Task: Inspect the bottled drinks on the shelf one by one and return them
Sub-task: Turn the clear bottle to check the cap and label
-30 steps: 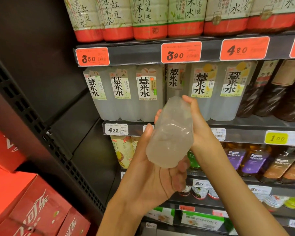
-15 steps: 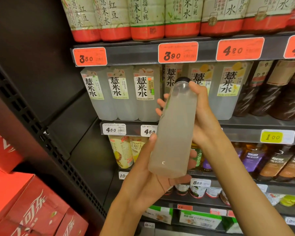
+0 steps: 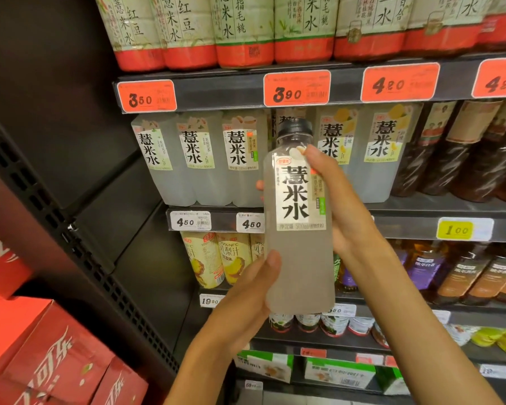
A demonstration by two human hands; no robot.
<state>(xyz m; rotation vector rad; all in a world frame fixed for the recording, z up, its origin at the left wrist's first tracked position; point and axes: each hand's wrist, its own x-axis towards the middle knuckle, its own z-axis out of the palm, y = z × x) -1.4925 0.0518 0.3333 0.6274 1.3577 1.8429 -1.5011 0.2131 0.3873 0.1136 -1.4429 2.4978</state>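
I hold a cloudy white drink bottle (image 3: 300, 229) with a black cap upright in front of the shelves, its label with large black characters facing me. My right hand (image 3: 342, 206) grips its upper half from the right, thumb across the top of the label. My left hand (image 3: 246, 299) cups the lower part and base from the left, thumb on the front. Behind it, a row of the same cloudy bottles (image 3: 199, 162) stands on the middle shelf (image 3: 216, 210), with a gap just behind the held bottle.
Red-banded bottles (image 3: 246, 33) fill the top shelf above orange price tags (image 3: 297, 89). Dark tea bottles (image 3: 456, 153) stand to the right. Juice bottles (image 3: 214, 258) and small cups sit on the lower shelves. Red cola cartons (image 3: 41, 361) are stacked at the lower left, beside a black perforated side panel.
The bottle has swung from base-toward-me to upright and turned so that its label faces me. Both hands stayed on it and rose slightly.
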